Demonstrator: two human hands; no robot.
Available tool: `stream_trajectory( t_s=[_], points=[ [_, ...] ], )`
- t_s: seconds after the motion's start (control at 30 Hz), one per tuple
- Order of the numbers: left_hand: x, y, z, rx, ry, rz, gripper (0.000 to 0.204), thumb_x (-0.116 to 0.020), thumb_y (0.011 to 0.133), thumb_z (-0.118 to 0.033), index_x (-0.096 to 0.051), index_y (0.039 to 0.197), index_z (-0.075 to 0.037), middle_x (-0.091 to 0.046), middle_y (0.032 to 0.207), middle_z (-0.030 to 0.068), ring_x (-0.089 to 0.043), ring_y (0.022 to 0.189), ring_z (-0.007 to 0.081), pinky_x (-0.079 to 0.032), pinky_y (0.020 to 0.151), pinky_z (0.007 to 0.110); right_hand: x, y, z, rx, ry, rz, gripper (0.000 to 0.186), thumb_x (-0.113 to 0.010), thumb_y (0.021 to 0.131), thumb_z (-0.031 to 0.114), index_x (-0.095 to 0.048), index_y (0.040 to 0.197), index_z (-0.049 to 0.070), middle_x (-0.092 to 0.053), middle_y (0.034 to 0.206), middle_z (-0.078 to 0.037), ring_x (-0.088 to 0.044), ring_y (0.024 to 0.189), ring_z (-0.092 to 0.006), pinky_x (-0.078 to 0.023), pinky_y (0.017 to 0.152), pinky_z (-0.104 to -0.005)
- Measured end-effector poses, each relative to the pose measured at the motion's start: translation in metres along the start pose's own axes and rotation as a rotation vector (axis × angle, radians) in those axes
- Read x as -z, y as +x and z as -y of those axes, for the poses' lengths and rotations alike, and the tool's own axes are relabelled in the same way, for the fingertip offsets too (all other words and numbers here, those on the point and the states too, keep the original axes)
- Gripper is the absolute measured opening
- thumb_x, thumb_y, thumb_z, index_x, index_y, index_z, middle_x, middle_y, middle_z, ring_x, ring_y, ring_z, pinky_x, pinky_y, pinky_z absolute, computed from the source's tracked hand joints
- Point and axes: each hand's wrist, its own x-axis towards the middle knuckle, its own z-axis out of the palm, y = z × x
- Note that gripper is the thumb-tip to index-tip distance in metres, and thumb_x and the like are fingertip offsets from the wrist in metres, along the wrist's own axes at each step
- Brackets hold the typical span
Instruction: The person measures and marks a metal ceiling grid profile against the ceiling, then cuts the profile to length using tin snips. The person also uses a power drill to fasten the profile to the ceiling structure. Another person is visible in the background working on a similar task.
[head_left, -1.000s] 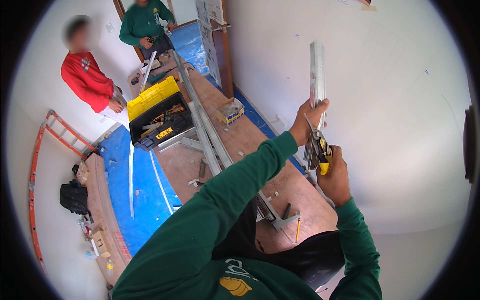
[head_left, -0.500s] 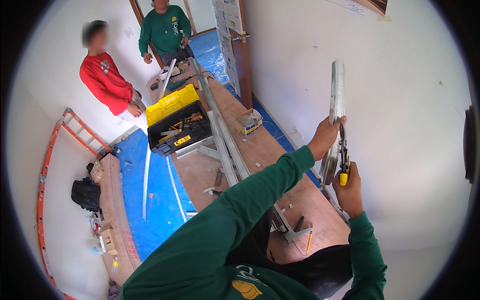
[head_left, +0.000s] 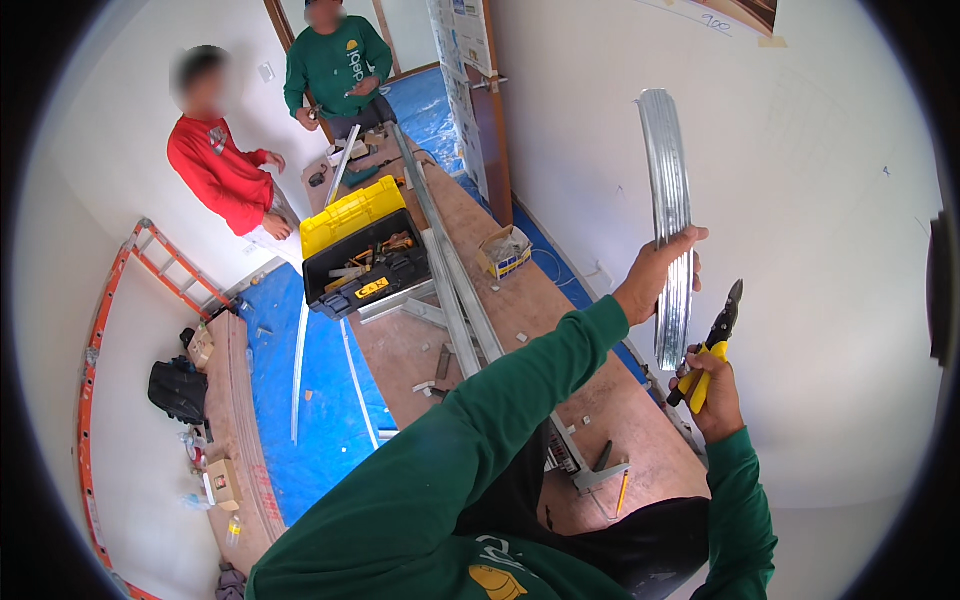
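Note:
My left hand (head_left: 655, 278) is wrapped round the middle of a short length of shiny ribbed metal profile (head_left: 664, 160), held upright in front of the white wall. In my right hand (head_left: 718, 402) is a pair of tin snips (head_left: 725, 318) with yellow handles and dark jaws pointing up. The snips are to the right of the profile's lower end, their jaws apart from the metal. Below my hands is the brown board worktop (head_left: 585, 375), with a pencil (head_left: 623, 492) lying by my lap.
Long metal profiles (head_left: 455, 285) run along the worktop beside an open black toolbox (head_left: 330, 285) with a yellow lid. A small carton (head_left: 505, 255) sits to their right. Two people, in red (head_left: 220, 175) and green (head_left: 340, 65), stand beyond. An orange ladder (head_left: 92, 390) leans at left.
The snips have come away from the profile and swung out to the right. The profile has turned in my left hand, its ribbed face now showing. The person in red has raised a hand.

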Motion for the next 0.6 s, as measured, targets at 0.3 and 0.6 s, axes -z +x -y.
stream_trajectory(
  t_s=[0.3,0.6],
  points=[
    [-0.017,0.009,0.023,-0.178,0.387,-0.275,0.039,-0.067,0.114,-0.043,-0.063,0.108,-0.005,-0.062,0.087,0.0043,-0.066,0.080,0.0129,-0.057,0.068,0.036,0.004,0.006,-0.015,0.785,-1.011,-0.051,0.033,-0.069,0.092,-0.003,-0.049,0.118,0.000,-0.063,0.086,-0.016,-0.066,0.075,-0.0260,-0.055,0.069,-0.0418],
    [0.016,0.015,-0.001,-0.066,0.022,-0.245,0.068,-0.066,0.108,-0.062,-0.059,0.147,-0.007,-0.060,0.099,0.0078,-0.067,0.079,0.0206,-0.056,0.070,0.037,0.008,0.002,-0.004,0.308,-0.502,0.013,0.033,-0.071,0.091,0.006,-0.056,0.121,0.004,-0.062,0.095,-0.005,-0.063,0.076,-0.0154,-0.057,0.068,-0.0323]
  ],
)
